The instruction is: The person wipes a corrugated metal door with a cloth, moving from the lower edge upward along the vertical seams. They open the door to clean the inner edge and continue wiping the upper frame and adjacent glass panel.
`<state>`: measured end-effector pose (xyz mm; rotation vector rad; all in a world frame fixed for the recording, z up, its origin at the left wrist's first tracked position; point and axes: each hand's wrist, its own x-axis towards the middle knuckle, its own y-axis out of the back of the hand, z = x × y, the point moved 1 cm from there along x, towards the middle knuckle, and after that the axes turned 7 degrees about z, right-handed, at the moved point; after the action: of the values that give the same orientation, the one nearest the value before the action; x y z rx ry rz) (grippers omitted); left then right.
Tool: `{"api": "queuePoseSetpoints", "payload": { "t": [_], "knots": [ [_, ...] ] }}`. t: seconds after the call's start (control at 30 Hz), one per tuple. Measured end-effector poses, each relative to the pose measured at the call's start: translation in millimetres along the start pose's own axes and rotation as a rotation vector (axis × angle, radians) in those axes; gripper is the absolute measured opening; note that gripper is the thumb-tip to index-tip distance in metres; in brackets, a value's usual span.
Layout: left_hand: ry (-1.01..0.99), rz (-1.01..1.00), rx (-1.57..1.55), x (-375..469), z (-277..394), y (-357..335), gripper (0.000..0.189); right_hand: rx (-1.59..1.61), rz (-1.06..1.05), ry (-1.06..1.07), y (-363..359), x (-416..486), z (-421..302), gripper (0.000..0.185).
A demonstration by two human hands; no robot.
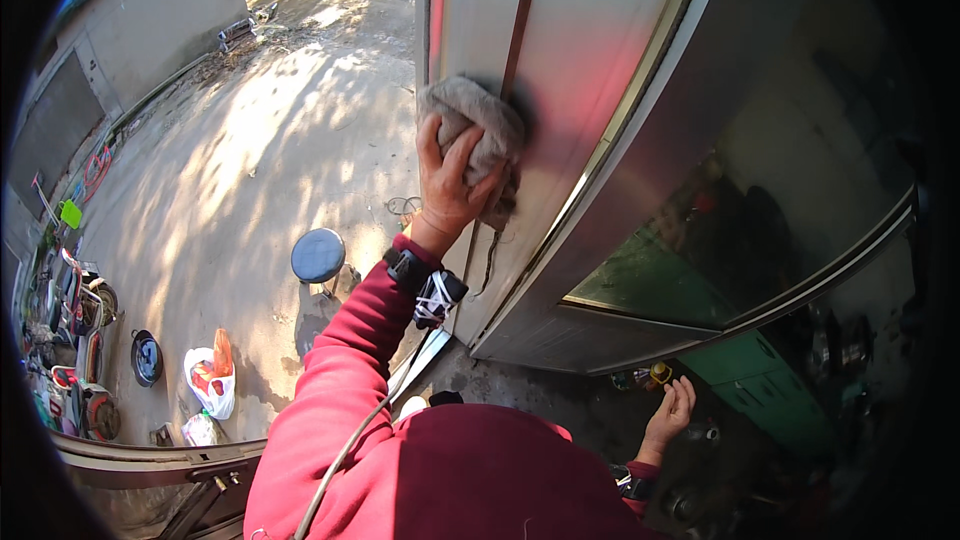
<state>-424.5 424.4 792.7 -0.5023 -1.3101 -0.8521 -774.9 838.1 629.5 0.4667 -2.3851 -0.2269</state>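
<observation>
My left hand (452, 184) grips a bunched grey cloth (480, 116) and presses it against a metal door frame post (570, 60). The cloth lies across the dark vertical groove (523, 7) in that post, and below it a thin dark strand (491, 262) hangs along the metal. On the right, my right hand (667, 416) is held low with nothing in it, its fingers loosely bent and apart. Just beside the post stands a metal-framed door with a glass pane (720, 240).
Outside on the concrete yard (225, 165) are a round stool (318, 256), a black basin (146, 358) and a white plastic bag (211, 382). Parked vehicles (86, 315) line the far left. A green cabinet (765, 382) stands indoors. A cable (360, 435) runs along my left arm.
</observation>
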Motion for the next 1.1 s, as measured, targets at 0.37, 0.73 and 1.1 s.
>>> {"api": "queuePoseSetpoints", "payload": {
  "t": [0.37,0.73,1.1],
  "knots": [
    [0.128,0.070,-0.287,31.6,15.6,38.5,0.059,0.013,-0.041,-0.002,-15.0,12.3,-17.2,0.018],
    [-0.036,0.095,-0.200,33.5,-0.9,6.8,0.073,-0.002,-0.028,-0.055,-0.5,-16.8,13.8,0.019],
    [0.677,-0.381,-0.089,-230.3,-11.0,36.0,0.058,-0.029,-0.104,-0.066,-16.0,2.1,-16.4,0.019]
  ]
}}
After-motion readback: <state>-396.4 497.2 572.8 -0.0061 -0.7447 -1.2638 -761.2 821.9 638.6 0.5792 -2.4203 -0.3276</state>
